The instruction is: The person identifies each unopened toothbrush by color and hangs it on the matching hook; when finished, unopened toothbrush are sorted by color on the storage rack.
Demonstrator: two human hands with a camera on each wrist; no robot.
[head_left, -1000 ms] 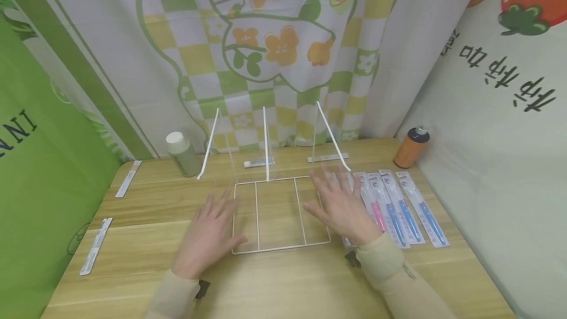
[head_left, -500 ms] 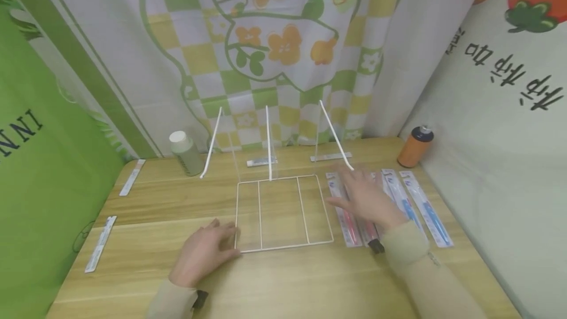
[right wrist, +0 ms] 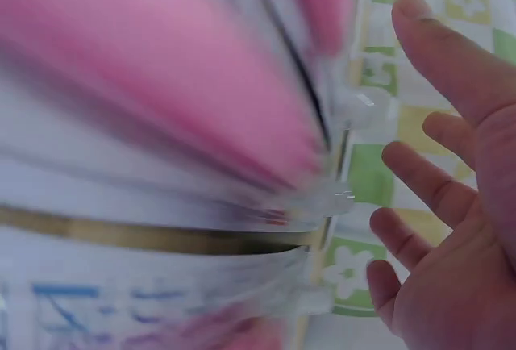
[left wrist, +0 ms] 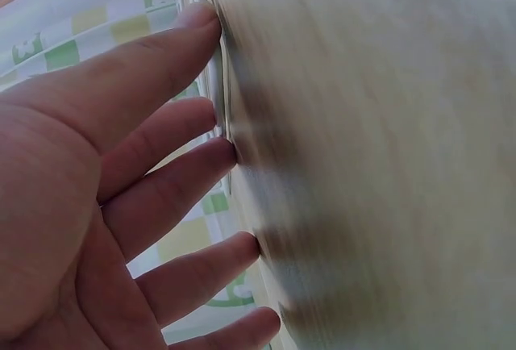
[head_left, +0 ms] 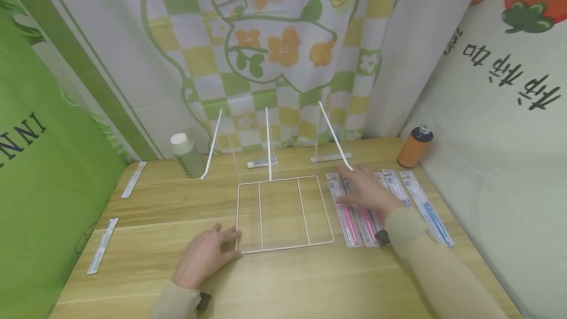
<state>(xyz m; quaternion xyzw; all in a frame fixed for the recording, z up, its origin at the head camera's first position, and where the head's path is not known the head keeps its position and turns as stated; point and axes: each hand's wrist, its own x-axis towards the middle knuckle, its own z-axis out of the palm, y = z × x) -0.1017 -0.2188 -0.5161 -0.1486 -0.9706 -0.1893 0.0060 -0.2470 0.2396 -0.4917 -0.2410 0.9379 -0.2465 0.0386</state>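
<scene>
A white wire display rack [head_left: 283, 247] with three upright prongs stands on the table. My left hand [head_left: 204, 257] is at its front left corner, the thumb and fingertips resting on the table and by the rack's wire. In the left wrist view the fingers [left wrist: 177, 193] are spread, holding nothing. My right hand [head_left: 369, 188] hovers over a row of packaged toothbrushes [head_left: 350, 225] right of the rack, partly hiding several. Pink and blue handles show through the wrappers. The right wrist view shows its fingers [right wrist: 435, 181] loosely spread, apart from the packages.
A green bottle with white cap [head_left: 186, 156] stands back left, an orange bottle [head_left: 414, 147] back right. Behind the rack lie a small toothpaste tube [head_left: 261, 162] and a narrow packet [head_left: 330, 157]. Two more narrow packets [head_left: 103, 246] lie at left. A patterned curtain [head_left: 283, 63] hangs behind.
My right hand has moved right, from the rack's right side to over the toothbrushes. The left hand has drawn back a little to the rack's front left corner.
</scene>
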